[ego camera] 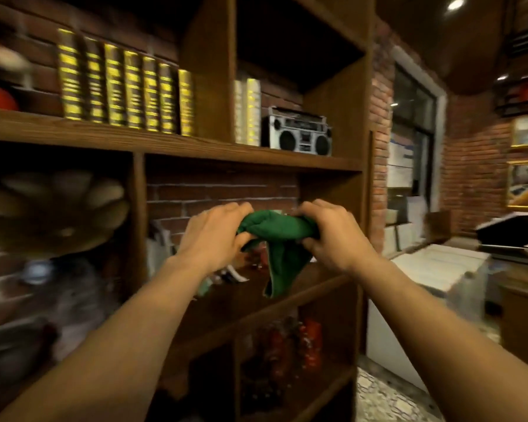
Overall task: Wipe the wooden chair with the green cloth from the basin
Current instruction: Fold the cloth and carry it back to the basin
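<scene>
I see both hands raised in front of a wooden shelf unit [195, 147], close to its front edges. My left hand [214, 236] and right hand [329, 236] each clench one end of the green cloth [279, 236], bunched between them, a tail hanging down. Open floor lies to the right, past a white chest [439, 269]. The upper shelf holds books [122, 86] and a boombox [299, 132]; the lower compartments hold blurred, perhaps red, bottles [308, 345].
</scene>
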The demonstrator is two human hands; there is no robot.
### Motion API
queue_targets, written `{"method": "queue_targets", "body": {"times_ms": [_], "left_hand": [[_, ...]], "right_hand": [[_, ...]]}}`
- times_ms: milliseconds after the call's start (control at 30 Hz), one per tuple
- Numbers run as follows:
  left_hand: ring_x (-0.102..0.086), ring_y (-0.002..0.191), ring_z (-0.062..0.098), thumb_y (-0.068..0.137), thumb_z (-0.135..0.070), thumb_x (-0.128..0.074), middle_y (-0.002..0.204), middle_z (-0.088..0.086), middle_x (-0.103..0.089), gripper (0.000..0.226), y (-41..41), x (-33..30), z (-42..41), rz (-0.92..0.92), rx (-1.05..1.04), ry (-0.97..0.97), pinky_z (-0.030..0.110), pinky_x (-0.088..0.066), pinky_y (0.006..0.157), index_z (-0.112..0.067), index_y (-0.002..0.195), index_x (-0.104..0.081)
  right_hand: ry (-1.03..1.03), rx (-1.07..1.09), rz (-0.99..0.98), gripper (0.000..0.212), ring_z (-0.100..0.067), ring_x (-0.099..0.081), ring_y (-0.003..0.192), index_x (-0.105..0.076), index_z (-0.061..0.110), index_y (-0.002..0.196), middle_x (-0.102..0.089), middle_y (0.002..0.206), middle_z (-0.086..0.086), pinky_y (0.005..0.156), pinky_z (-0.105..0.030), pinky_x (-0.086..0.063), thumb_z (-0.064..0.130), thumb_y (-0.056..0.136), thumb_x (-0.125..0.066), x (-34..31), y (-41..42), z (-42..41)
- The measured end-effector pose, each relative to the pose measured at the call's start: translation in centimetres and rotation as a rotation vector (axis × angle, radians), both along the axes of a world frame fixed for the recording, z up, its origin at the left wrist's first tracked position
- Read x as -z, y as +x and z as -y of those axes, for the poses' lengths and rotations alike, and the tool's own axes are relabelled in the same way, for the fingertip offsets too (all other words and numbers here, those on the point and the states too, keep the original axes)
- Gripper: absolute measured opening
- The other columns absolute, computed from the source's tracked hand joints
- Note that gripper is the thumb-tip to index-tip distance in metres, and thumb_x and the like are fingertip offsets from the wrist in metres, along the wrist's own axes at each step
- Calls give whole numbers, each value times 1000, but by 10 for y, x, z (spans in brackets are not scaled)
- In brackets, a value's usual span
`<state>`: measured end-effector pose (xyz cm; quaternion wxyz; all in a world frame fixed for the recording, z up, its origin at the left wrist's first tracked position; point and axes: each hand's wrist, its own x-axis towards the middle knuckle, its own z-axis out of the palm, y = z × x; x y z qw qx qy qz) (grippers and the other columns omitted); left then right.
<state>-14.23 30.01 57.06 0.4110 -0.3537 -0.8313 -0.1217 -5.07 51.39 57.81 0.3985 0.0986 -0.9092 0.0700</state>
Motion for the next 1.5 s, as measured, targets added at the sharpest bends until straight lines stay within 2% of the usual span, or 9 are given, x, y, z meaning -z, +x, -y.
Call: {"method": "queue_targets", "body": {"times_ms": [100, 300, 433, 600, 867, 967, 1167, 1333, 1500], "left_hand": [[-62, 103, 25, 88, -41, -65, 109, -7, -64, 25, -2, -2, 80, -14, -124, 11, 36, -42, 66, -36, 109, -51], [-63, 99, 31, 88, -41, -64, 104, -2, -62, 28, 27, -6, 219, -58, -376, 11, 40, -43, 65, -30, 111, -52], [-63, 93, 33, 88, -41, -64, 98, -2, -60, 24, 57, -8, 283, -60, -530, 11, 38, -38, 61, -30, 102, -47], [-62, 93, 32, 88, -41, -63, 98, -2, -61, 25, 95, -18, 339, -73, -688, 5, 40, -43, 63, -28, 103, -49], [-63, 89, 32, 87, -38, -65, 96, -2, -61, 24, 125, -14, 370, -80, -828, -2, 36, -36, 61, -29, 100, -47], [-63, 88, 32, 88, -37, -65, 96, -2, -61, 24, 122, -12, 371, -67, -843, -7, 36, -38, 62, -28, 102, -49], [-62, 88, 33, 88, -37, -65, 96, -2, -61, 24, 101, 6, 362, -21, -811, -3, 37, -36, 61, -28, 98, -46], [-61, 90, 34, 89, -37, -65, 100, 0, -63, 23, 80, 29, 360, 33, -765, 11, 43, -47, 66, -27, 103, -50], [-61, 89, 34, 88, -39, -64, 100, -1, -63, 22, 60, 61, 360, 125, -735, 31, 45, -49, 68, -30, 100, -48]], "right_hand": [[1, -129, -4, 51, -32, -59, 109, -61, 26, 120, -62, 115, -3, 88, -44, -49, 13, 73, -75, -1, -31, 71], [3, -392, -16, 51, -32, -60, 106, -61, 26, 121, -61, 113, -3, 85, -42, -49, 12, 75, -77, -6, -62, 199], [-6, -557, -27, 50, -32, -59, 109, -62, 26, 120, -62, 114, -3, 89, -44, -49, 12, 75, -79, -8, -66, 266], [-19, -713, -28, 50, -31, -60, 109, -61, 29, 121, -61, 114, -1, 90, -48, -50, 14, 77, -79, -16, -65, 331], [-30, -880, -7, 49, -31, -61, 104, -62, 31, 119, -62, 113, -1, 86, -48, -52, 13, 77, -78, -15, -73, 377], [-19, -916, 11, 47, -31, -61, 102, -62, 31, 118, -61, 110, -1, 85, -48, -52, 14, 77, -79, -11, -81, 379], [-35, -860, 40, 46, -31, -61, 106, -62, 32, 118, -61, 113, 1, 87, -50, -52, 17, 78, -80, 4, -96, 369], [-26, -817, 57, 46, -30, -60, 108, -62, 30, 119, -61, 115, 0, 88, -44, -50, 17, 79, -81, 27, -107, 363], [-39, -795, 135, 48, -31, -59, 108, -62, 31, 118, -61, 115, 1, 89, -50, -51, 15, 77, -82, 57, -117, 358]]}}
